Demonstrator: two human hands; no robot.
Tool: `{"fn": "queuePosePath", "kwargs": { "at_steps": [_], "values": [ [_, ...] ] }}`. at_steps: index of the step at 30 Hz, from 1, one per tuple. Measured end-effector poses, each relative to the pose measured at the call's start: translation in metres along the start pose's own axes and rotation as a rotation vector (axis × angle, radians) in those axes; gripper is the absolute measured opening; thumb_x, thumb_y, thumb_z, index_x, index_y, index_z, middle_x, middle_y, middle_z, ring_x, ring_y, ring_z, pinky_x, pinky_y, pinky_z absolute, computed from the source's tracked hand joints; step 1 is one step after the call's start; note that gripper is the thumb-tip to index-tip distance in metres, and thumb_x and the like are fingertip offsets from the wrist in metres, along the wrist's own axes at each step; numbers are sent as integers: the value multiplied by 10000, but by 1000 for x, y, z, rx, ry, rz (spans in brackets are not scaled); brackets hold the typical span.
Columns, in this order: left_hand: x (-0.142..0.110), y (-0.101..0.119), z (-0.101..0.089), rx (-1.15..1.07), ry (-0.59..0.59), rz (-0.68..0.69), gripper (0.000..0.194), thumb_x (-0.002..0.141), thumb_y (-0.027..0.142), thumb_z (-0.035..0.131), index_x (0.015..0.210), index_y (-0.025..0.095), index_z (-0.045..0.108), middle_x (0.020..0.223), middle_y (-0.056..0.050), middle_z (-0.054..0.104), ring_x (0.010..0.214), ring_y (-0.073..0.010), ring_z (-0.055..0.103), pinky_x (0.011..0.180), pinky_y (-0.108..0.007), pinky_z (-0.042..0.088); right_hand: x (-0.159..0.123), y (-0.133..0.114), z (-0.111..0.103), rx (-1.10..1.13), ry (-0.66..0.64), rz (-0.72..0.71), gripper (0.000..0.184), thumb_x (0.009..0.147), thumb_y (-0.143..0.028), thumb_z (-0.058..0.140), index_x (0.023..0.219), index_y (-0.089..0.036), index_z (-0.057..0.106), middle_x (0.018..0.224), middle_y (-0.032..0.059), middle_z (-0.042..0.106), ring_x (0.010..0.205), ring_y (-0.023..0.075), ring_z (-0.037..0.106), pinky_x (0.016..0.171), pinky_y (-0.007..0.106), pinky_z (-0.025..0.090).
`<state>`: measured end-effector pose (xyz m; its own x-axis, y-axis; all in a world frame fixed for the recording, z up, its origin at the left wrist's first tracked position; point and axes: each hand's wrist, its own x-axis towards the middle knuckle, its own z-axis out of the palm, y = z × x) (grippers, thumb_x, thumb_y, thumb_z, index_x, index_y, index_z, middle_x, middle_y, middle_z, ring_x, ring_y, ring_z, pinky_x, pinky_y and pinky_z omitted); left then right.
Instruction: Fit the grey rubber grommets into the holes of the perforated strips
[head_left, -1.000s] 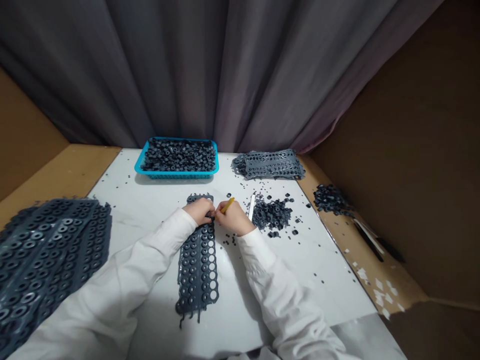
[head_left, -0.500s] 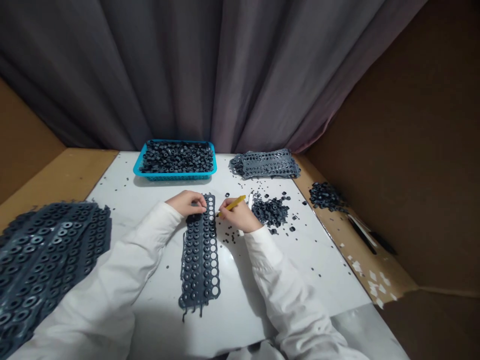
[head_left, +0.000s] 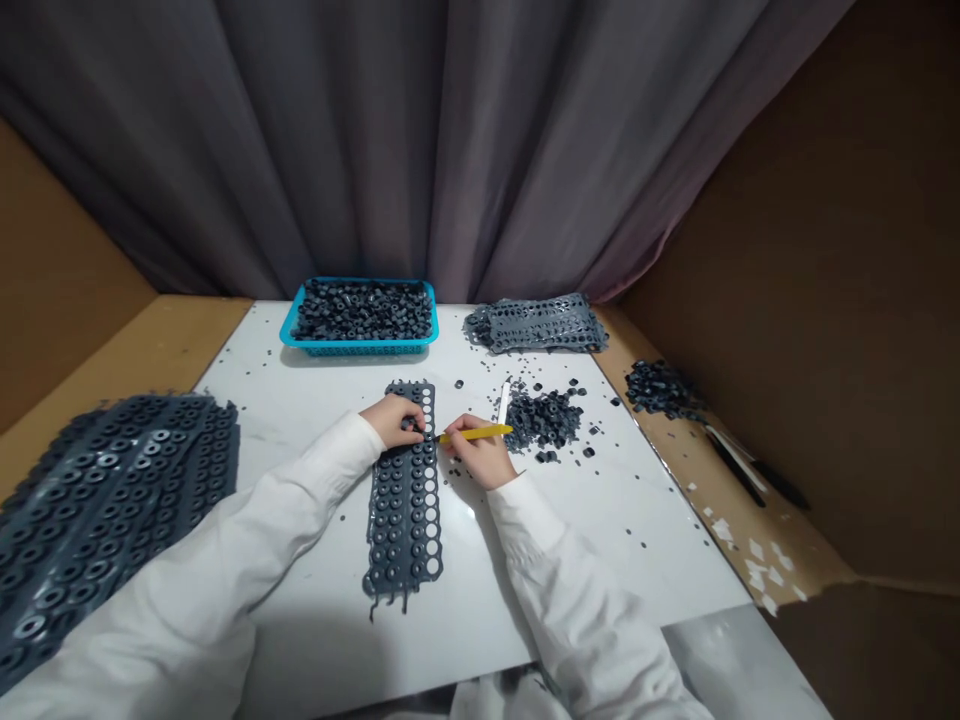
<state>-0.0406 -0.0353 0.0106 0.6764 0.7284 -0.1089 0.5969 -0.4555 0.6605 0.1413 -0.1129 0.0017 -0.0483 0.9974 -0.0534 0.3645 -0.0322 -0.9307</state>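
Head view: dark ringed strip is laid lengthwise on white tabletop, in front of the person.
Left hand: fingers curled over strip's upper part; whether anything is pinched cannot be told.
Right hand: yellow tool gripped, tip pointed at strip's right edge; contact too small to tell.
Strip's right column: open holes seen; rings seen in other columns.
Blue basket: filled with small dark pieces, set at back.
Loose pile: scattered beyond right hand, white stick placed beside it.
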Motion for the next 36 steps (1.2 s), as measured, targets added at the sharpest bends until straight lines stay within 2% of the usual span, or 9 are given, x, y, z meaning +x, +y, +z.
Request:
{"fn": "queuePosePath", "kwargs": {
  "at_steps": [5,13,18,20,23,25,28,31,36],
  "values": [
    [6,3,2,94,-18,46,145,601,181,689,743,153,701,712,-37,657,653,-153,566,691,-248,414,0,0,2,-26,3,-7,112,768,-228,465,696,-180,536,608,-3,623,585,127,586,591,220,447],
    [21,9,8,130,-95,64,123,520,102,718,586,174,642,641,-24,603,696,-187,559,698,-257,408,0,-16,8,-290,61,-37,138,750,-154,465,641,-171,548,572,12,597,558,125,541,572,212,400],
    [11,12,9,125,-105,113,65,650,134,621,595,169,618,721,-59,607,714,-184,563,711,-263,415,-3,-20,11,-390,92,-52,137,758,-149,466,675,-167,574,592,30,594,585,137,551,587,216,391],
    [2,10,5,78,-17,123,78,712,203,590,655,169,632,754,-62,623,747,-182,570,744,-266,417,-4,-20,12,-378,93,-45,134,756,-148,467,677,-167,573,606,36,602,589,138,554,588,218,393],
    [-12,3,-7,-94,317,0,175,743,321,581,730,157,638,779,-54,646,764,-179,572,757,-274,421,-5,-19,11,-273,73,-20,138,754,-149,459,655,-171,553,591,23,603,566,130,550,577,214,403],
    [-19,-1,-14,-233,434,-130,203,692,350,633,721,149,637,748,-35,646,716,-166,557,705,-264,425,-7,-16,8,-176,60,-11,135,762,-179,458,655,-176,541,590,10,607,567,128,559,581,215,420],
    [-26,-2,-12,-546,314,-282,238,600,333,721,695,135,629,621,-4,603,534,-104,474,519,-215,384,-11,-10,1,-53,80,-17,146,776,-243,459,667,-183,535,610,2,620,590,133,581,592,224,445],
    [-31,5,-1,-1016,125,-412,274,588,310,753,673,107,590,530,14,524,383,-26,307,364,-155,226,-16,-5,-3,4,99,-12,141,768,-261,472,668,-185,535,613,5,628,584,138,590,586,233,460],
    [-41,19,13,-1522,-77,-440,203,667,193,722,760,57,604,551,15,464,369,17,260,328,-95,164,-21,0,-3,113,156,6,148,780,-295,486,720,-182,560,648,23,661,608,151,623,611,257,491]
  ]
}}
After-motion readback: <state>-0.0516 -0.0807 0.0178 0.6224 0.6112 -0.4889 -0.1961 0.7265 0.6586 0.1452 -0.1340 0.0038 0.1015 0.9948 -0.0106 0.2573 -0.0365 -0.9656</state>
